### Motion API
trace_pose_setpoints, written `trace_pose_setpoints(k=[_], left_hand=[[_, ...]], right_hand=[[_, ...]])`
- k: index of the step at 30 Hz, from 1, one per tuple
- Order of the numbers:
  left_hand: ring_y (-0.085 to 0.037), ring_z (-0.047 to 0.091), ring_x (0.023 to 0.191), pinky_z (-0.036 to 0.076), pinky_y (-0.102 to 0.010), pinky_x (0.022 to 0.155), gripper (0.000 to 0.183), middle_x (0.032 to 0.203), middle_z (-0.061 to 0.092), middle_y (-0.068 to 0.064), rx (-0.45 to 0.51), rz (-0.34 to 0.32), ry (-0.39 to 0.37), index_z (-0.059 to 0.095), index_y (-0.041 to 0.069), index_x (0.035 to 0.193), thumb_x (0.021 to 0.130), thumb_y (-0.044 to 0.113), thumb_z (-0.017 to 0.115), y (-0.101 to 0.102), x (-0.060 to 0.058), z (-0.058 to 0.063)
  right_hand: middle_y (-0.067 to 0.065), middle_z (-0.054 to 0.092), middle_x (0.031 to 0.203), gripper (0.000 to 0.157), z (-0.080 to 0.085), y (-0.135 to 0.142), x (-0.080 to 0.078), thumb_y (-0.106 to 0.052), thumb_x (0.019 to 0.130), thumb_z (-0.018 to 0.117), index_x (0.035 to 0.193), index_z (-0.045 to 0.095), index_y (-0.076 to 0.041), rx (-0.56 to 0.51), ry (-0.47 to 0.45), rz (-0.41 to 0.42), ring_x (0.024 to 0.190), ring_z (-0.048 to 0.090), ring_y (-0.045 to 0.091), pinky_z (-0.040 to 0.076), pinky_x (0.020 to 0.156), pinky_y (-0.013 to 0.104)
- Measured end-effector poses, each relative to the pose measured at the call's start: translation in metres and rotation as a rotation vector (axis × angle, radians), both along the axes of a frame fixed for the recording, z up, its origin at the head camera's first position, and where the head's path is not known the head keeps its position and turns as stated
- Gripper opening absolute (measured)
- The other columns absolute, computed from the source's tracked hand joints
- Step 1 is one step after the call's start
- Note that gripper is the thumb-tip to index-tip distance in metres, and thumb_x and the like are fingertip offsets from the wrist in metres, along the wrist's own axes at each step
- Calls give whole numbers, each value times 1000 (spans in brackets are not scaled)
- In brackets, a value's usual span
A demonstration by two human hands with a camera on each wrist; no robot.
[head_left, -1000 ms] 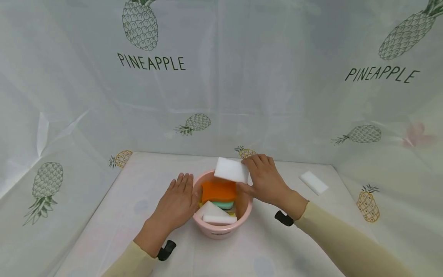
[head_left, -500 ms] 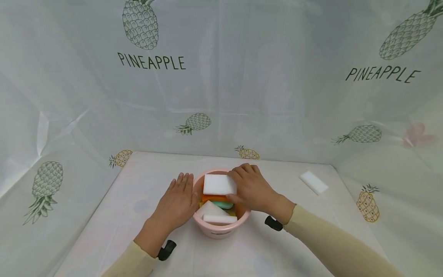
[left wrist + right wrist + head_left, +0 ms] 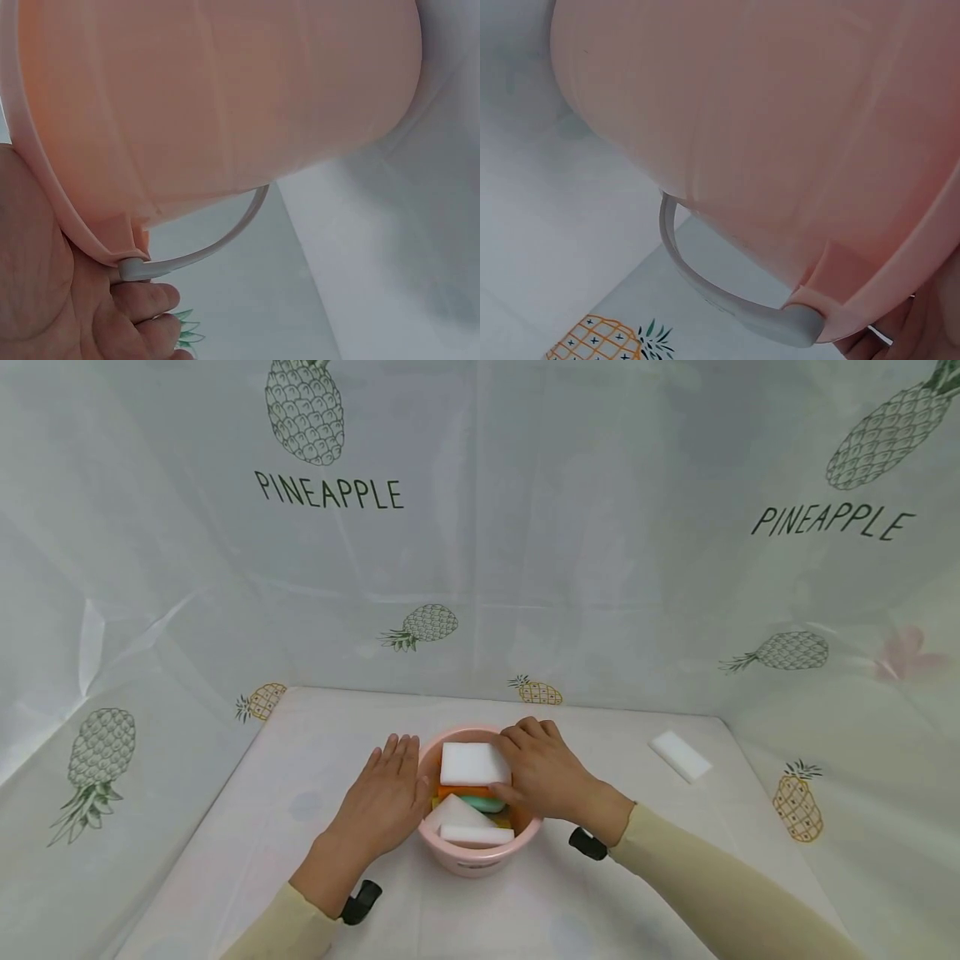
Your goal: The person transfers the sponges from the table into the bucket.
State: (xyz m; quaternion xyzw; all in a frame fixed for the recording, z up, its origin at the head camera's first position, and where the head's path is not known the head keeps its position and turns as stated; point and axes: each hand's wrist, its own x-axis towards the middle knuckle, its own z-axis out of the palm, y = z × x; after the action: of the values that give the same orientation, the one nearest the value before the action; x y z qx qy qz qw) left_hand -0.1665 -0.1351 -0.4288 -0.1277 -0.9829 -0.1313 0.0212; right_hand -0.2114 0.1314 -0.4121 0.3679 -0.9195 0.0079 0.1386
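A pink bucket (image 3: pixel 480 862) stands on the table in the head view, filled with sponges. My right hand (image 3: pixel 542 770) reaches over its right rim and grips a white sponge (image 3: pixel 472 764) by its right edge, inside the bucket on top of an orange sponge (image 3: pixel 450 791). Below these lie a mint-green sponge (image 3: pixel 483 803) and other white sponges (image 3: pixel 472 835) at the near side. My left hand (image 3: pixel 381 797) lies with straight fingers along the left rim. In the left wrist view its palm touches the bucket's rim near the grey handle (image 3: pixel 202 255).
Another white sponge (image 3: pixel 679 756) lies on the table at the right. The white-covered table (image 3: pixel 600 902) meets a pineapple-printed curtain (image 3: pixel 585 568) at the back and sides. On the right side the grey handle (image 3: pixel 727 300) hangs down outside the bucket.
My right hand has moved left and down with the white sponge, from above the back right rim into the bucket, covering most of the orange sponge. The left hand has stayed still.
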Motion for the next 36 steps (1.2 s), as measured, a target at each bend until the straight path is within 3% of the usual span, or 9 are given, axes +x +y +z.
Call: trace_pose_setpoints(k=[17,23,31,36], left_hand=[[-43,27,159,24,-58,130,67,167,36,-26,16,-26,22,34,-10,160,111,35,43,-2,2,1],[-43,27,159,23,-58,130,67,167,36,-26,15,-23,17,33,-10,160,111,36,42,-2,2,1],[-43,28,159,24,-58,130,67,167,37,-26,15,-19,27,34,-10,160,111,34,44,-1,4,2],[-43,27,159,23,-57,130,67,167,37,-25,18,-10,20,34,-10,160,111,34,44,0,4,2]], right_hand=[[8,65,131,68,0,1,1,-59,94,71,138,63,-8,2,-27,-6,119,54,28,46,97,47],[6,67,128,64,2,8,-1,-58,92,74,133,66,-10,-37,19,20,117,55,27,46,94,46],[5,69,123,55,-3,28,-4,-54,94,72,127,67,-11,-70,150,59,115,58,28,47,93,47],[5,69,121,52,-11,39,-5,-55,94,71,122,70,-11,-141,161,62,114,58,27,46,95,47]])
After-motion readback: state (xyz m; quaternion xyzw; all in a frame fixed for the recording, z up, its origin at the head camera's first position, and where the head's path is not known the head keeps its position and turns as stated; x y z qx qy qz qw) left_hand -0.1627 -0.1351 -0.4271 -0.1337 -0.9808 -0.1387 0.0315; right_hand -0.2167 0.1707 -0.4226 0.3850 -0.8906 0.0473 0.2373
